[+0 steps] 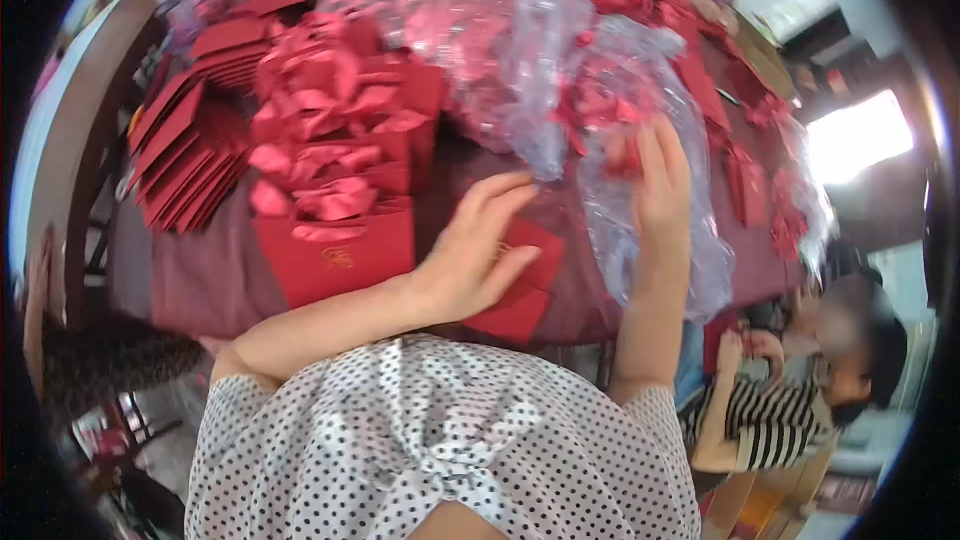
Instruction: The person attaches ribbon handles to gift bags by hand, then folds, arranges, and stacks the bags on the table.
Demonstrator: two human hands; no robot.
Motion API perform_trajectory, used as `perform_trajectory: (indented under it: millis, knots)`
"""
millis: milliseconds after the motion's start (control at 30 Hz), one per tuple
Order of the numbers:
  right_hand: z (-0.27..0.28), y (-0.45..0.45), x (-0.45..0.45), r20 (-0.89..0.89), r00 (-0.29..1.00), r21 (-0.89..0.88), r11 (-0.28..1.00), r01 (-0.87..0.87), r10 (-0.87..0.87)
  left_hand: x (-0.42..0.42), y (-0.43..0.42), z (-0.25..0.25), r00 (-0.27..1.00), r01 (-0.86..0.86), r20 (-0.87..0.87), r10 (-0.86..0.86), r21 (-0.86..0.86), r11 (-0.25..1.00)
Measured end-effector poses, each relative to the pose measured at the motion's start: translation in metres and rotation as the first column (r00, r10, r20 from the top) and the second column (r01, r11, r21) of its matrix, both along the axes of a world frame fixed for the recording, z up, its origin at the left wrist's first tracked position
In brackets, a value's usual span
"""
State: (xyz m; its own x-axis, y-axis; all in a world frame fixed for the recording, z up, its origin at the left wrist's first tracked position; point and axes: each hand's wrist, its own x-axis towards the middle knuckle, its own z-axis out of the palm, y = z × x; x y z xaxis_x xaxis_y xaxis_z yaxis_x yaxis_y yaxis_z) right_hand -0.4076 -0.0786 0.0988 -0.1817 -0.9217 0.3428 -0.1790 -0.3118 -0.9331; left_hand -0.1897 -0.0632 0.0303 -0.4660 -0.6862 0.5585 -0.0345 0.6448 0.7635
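My left hand (480,245) hovers over or rests lightly on a flat red paper bag (525,260) with a gold mark, its fingers stretched and the thumb apart. Part of that bag is hidden under the hand. My right hand (662,175) is over a clear plastic bag (650,250), beside red ribbon bows (620,100) inside it. Motion blurs its fingertips, and a reddish patch shows by them; whether they grip a bow is unclear. Left of my left hand stands a row of red gift bags (340,265) with pink-red ribbon bows on top.
Folded red bags (190,155) are fanned out at the left. A large plastic sack (430,10) lies at the back. More red bags (745,185) line the right side of the dark red tablecloth (200,290). A person in a striped top (775,420) sits at right.
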Motion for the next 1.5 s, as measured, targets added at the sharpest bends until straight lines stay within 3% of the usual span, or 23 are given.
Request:
perform_trajectory:
  millis: [33,100,233,300,367,400,467,533,600,667,733,767,833,867,933,967,1033,1167,1233,1267,1367,1433,1500]
  knots:
    - [0.009,0.021,0.017,-0.197,0.980,0.075,0.997,-0.004,0.019,-0.002,-0.001,0.004,0.997,-0.061,0.041,0.067,-0.126,0.990]
    - [-0.006,0.049,0.030,-0.182,0.956,0.232,0.955,-0.187,0.231,-0.007,-0.004,0.012,0.998,-0.048,-0.037,0.041,-0.189,0.981]
    - [0.008,0.089,0.029,-0.311,0.904,0.320,0.928,-0.191,0.294,-0.004,-0.002,0.002,0.982,0.188,-0.002,-0.189,-0.046,0.981]
    - [0.019,0.105,0.014,-0.106,0.990,0.284,0.957,-0.059,0.093,-0.001,0.002,0.002,0.982,0.191,-0.011,-0.191,0.012,0.982]
    - [0.004,0.116,-0.020,0.232,0.958,0.051,0.981,-0.186,0.169,0.001,0.003,0.004,0.975,0.221,-0.052,-0.216,0.104,0.970]
    - [0.000,0.119,-0.033,0.230,0.958,0.053,0.981,-0.187,0.170,0.002,0.005,0.007,0.975,0.219,-0.055,-0.215,0.106,0.970]
    - [-0.006,0.124,-0.049,0.518,0.779,-0.159,0.935,-0.317,0.352,0.003,0.008,0.015,0.947,0.320,-0.025,-0.319,0.127,0.939]
    - [-0.013,0.127,-0.050,0.523,0.774,-0.270,0.931,-0.247,0.357,0.002,0.010,0.013,0.932,0.357,0.011,-0.361,0.138,0.924]
    - [-0.014,0.127,-0.054,0.569,0.810,-0.219,0.976,-0.018,0.142,0.001,0.012,0.011,0.913,0.395,0.046,-0.406,0.151,0.906]
    - [-0.002,0.119,-0.044,0.540,0.795,-0.254,0.954,-0.157,0.275,0.003,0.013,0.009,0.905,0.415,0.056,-0.421,0.096,0.905]
    - [0.010,0.120,-0.024,0.603,0.762,-0.231,0.863,0.450,-0.236,0.011,0.017,0.011,0.923,0.365,0.100,-0.371,0.081,0.928]
    - [0.010,0.131,-0.057,0.458,0.870,-0.359,0.933,-0.003,0.179,0.016,0.017,0.009,0.920,0.372,0.099,-0.379,0.082,0.925]
    - [0.019,0.138,-0.040,0.517,0.855,-0.419,0.855,0.306,-0.053,0.029,0.018,0.014,0.900,0.422,0.090,-0.426,0.055,0.905]
    - [0.026,0.140,-0.031,0.489,0.852,-0.549,0.825,0.133,0.188,0.039,0.017,0.019,0.879,0.465,0.092,-0.467,0.048,0.884]
    - [0.038,0.160,-0.039,0.569,0.521,-0.629,0.745,-0.223,0.636,0.056,0.022,0.025,0.826,0.535,0.174,-0.536,0.055,0.843]
    - [0.045,0.164,-0.040,0.579,0.415,-0.641,0.706,-0.301,0.702,0.062,0.022,0.027,0.786,0.577,0.210,-0.582,0.089,0.812]
    - [0.050,0.169,-0.027,0.642,0.309,-0.685,0.706,-0.180,0.702,0.070,0.023,0.026,0.738,0.558,0.318,-0.595,0.208,0.804]
    - [0.035,0.163,-0.040,0.654,0.257,-0.661,0.703,-0.264,0.711,0.067,0.014,0.034,0.617,0.479,0.601,-0.508,0.226,0.848]
    - [0.020,0.159,-0.038,0.650,0.381,-0.616,0.749,-0.243,0.658,0.047,0.010,0.029,0.754,0.398,0.510,-0.414,0.146,0.906]
    - [0.010,0.157,-0.043,0.599,0.474,-0.529,0.763,-0.371,0.646,0.036,0.007,0.030,0.808,0.331,0.506,-0.303,0.037,0.943]
    - [-0.008,0.159,-0.004,0.376,0.922,-0.039,0.996,-0.086,0.094,0.005,-0.004,0.011,0.848,0.196,0.517,-0.114,-0.107,0.975]
    - [-0.014,0.141,0.015,0.201,0.979,0.164,0.986,0.001,-0.035,-0.017,-0.014,-0.006,0.798,0.031,0.566,0.210,-0.386,0.922]
    - [-0.036,0.124,0.017,0.148,0.983,0.283,0.957,0.060,-0.106,-0.030,-0.023,-0.015,0.744,0.066,0.639,0.197,-0.364,0.929]
